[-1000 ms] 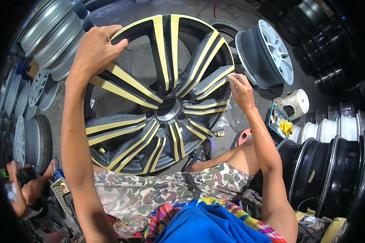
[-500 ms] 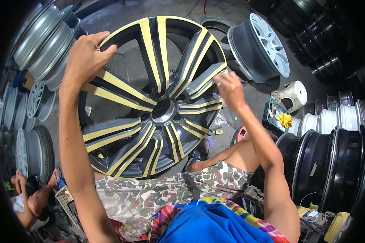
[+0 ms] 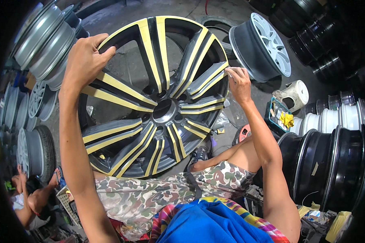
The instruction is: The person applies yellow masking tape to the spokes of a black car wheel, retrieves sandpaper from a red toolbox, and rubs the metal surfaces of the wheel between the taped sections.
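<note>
While I hold it upright on my lap:
wheel (image 3: 154, 101): dark alloy, spokes masked yellow.
left hand (image 3: 83, 60): closed over top-left rim.
right hand (image 3: 238, 83): pinching tape edge (image 3: 228, 73), right rim.
step: masking, I judge.
next: needs steady pull along spoke.

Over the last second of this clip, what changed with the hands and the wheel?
The right hand slid along the wheel's right edge, from the rim by a taped spoke up to a higher spot, fingertips pinched there. The big black alloy wheel with yellow-taped spokes barely shifted. The left hand kept its grip on the upper-left rim, and the wheel stayed propped upright against the camouflage shorts.
</note>
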Motion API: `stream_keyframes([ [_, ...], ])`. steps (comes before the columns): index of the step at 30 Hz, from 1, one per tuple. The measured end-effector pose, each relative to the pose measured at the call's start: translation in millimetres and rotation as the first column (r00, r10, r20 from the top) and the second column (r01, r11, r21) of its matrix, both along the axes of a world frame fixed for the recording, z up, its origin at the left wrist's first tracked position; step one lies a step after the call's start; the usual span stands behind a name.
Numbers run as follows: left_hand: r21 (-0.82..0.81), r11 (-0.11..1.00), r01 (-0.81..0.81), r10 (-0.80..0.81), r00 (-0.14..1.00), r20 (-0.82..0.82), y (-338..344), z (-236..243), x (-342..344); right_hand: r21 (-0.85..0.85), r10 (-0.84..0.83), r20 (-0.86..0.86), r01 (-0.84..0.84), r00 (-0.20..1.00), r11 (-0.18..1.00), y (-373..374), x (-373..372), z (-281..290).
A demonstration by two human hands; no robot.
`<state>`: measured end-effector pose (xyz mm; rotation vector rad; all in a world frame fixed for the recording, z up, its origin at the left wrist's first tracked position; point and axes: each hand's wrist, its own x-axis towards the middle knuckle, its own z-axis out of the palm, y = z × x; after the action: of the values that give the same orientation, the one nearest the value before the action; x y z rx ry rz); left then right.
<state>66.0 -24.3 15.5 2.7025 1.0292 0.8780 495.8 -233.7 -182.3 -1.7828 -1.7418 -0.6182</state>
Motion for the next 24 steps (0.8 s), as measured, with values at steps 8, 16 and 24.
stream_keyframes([
  [8, 0.016, 1.000, -0.016, 0.017, 0.997, -0.070, 1, 0, -2, 0.029, 0.021, -0.055, -0.020, 0.998, 0.999, -2, -3, -9],
  [16, 0.056, 0.998, -0.012, 0.015, 0.999, -0.053, 2, 1, 0, 0.076, 0.000, -0.092, 0.007, 0.996, 0.997, 5, -3, -12],
  [24, 0.027, 0.999, -0.023, 0.025, 0.997, -0.077, 4, -1, -3, 0.117, 0.002, -0.164, 0.018, 0.986, 0.993, 5, -5, -14],
])
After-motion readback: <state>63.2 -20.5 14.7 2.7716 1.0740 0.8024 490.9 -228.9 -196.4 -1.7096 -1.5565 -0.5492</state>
